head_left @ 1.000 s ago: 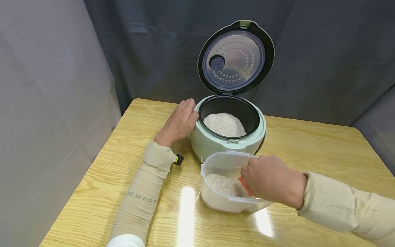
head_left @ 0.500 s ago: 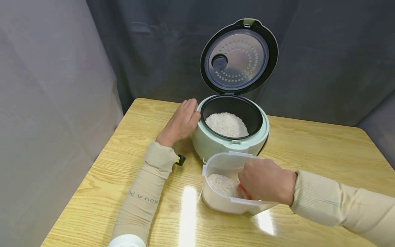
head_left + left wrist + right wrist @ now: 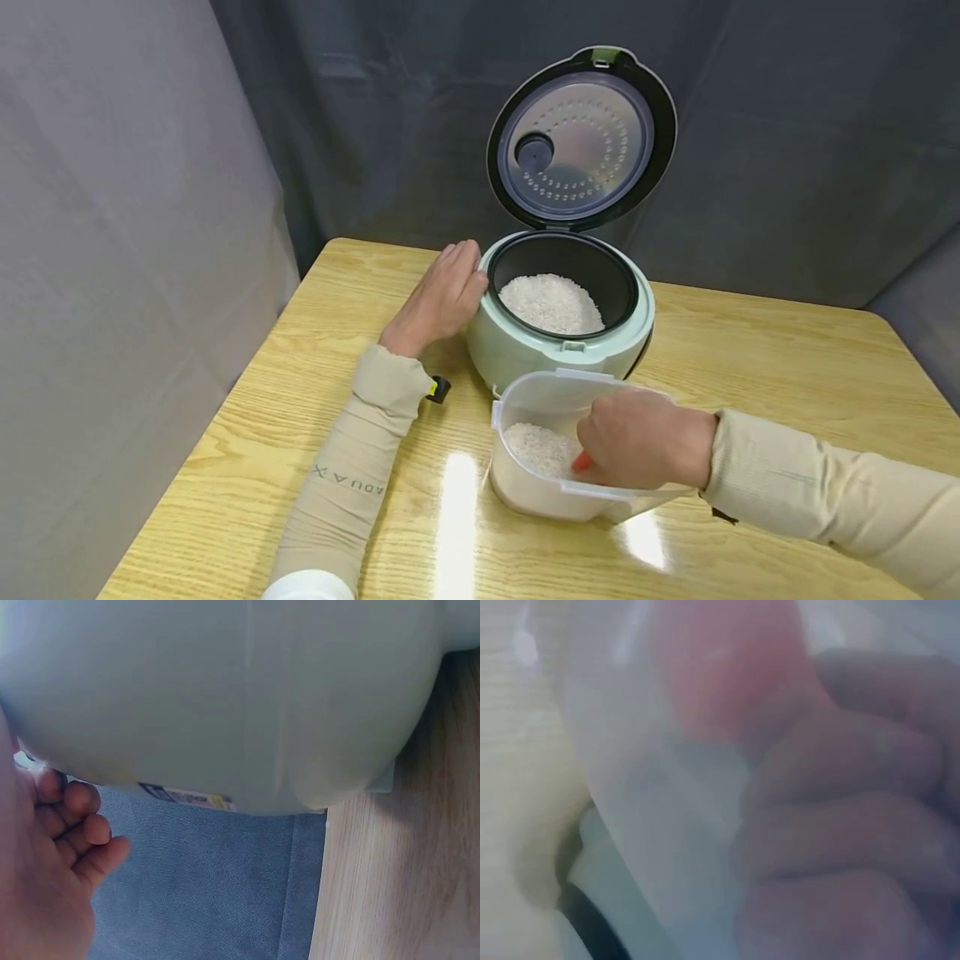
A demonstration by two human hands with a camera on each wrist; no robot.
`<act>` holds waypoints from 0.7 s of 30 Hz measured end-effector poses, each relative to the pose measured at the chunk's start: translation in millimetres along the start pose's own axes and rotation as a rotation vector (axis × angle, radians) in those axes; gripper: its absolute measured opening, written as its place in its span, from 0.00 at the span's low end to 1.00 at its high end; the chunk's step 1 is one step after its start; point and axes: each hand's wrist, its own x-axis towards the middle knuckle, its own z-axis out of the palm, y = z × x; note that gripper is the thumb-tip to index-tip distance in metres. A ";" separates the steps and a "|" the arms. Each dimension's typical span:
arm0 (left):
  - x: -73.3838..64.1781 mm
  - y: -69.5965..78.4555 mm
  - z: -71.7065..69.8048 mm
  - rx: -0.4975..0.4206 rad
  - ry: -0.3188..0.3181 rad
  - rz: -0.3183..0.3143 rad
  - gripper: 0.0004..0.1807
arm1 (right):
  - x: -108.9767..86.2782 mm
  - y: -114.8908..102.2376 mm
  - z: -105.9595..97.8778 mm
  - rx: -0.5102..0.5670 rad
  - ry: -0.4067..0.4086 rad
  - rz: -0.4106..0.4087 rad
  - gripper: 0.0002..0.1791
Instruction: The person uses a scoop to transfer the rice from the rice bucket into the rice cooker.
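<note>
My left hand (image 3: 438, 300) holds the left side of the pale green rice cooker (image 3: 510, 350), with its fingers curled at the upper wall. In the left wrist view, the curled fingers (image 3: 79, 810) lie against the cooker's rounded side. White rice (image 3: 553, 302) is heaped in the cooker's dark inner pot. My right hand (image 3: 633, 437) is down inside a clear plastic bin (image 3: 525, 492) and grips a red scoop (image 3: 583, 463) beside the bin's rice (image 3: 542, 447). Through the bin's hazy wall, the right wrist view shows the scoop and the fingers wrapped round its handle.
The cooker's round lid (image 3: 581, 142) stands raised at the back. The bin sits right in front of the cooker on the wooden table (image 3: 757, 375). Dark cloth (image 3: 390, 125) hangs behind, and a grey partition (image 3: 135, 250) stands on the left.
My right hand has moved slightly left and lower in the bin, and the scoop has tilted within the rice. The left hand keeps its place on the cooker.
</note>
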 end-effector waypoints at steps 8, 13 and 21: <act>-1.4 -0.5 0.4 -0.006 0.017 0.010 0.11 | 2.2 3.1 0.5 0.176 -0.010 0.001 0.24; -0.4 -0.2 0.6 -0.004 0.009 0.014 0.11 | 2.4 4.0 2.4 0.290 0.072 -0.077 0.27; 0.0 0.8 -0.7 -0.006 -0.002 0.005 0.10 | 4.2 3.0 4.1 0.389 0.060 -0.074 0.27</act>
